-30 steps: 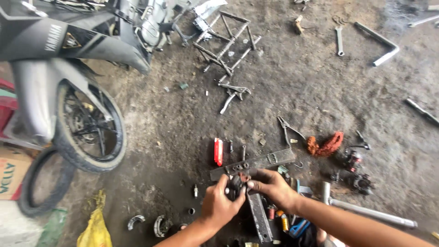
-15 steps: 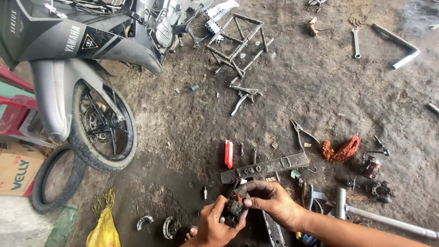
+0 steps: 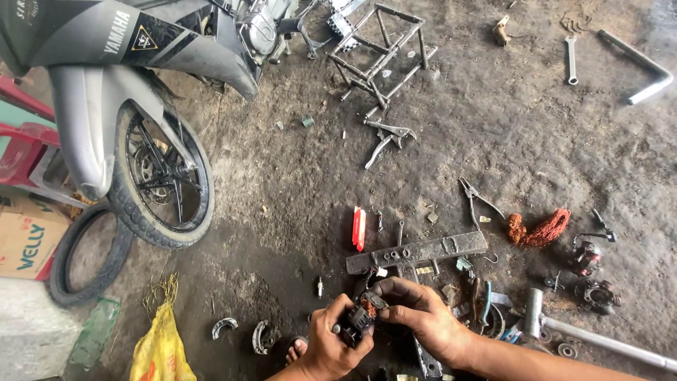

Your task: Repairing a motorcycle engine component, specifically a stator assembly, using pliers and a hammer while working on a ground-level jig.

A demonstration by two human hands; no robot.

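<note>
Hands meet low over the workshop floor point(image 3: 296, 176): left hand point(image 3: 331, 342) clamps a small dark coil part point(image 3: 358, 319), right hand's point(image 3: 423, 317) fingers point(image 3: 386, 291) pinch its top from the right.

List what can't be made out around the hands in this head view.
- Small dark part: mostly covered by the left hand and right hand; its shape is unclear.
- Flat metal strip: runs under the right hand, cut off by the bottom edge.
- Yellow bag: cut off by the bottom edge.

Small black part point(image 3: 358, 319) with copper-coloured windings, tilted, low over the dirt floor beside a flat metal bar.
</note>
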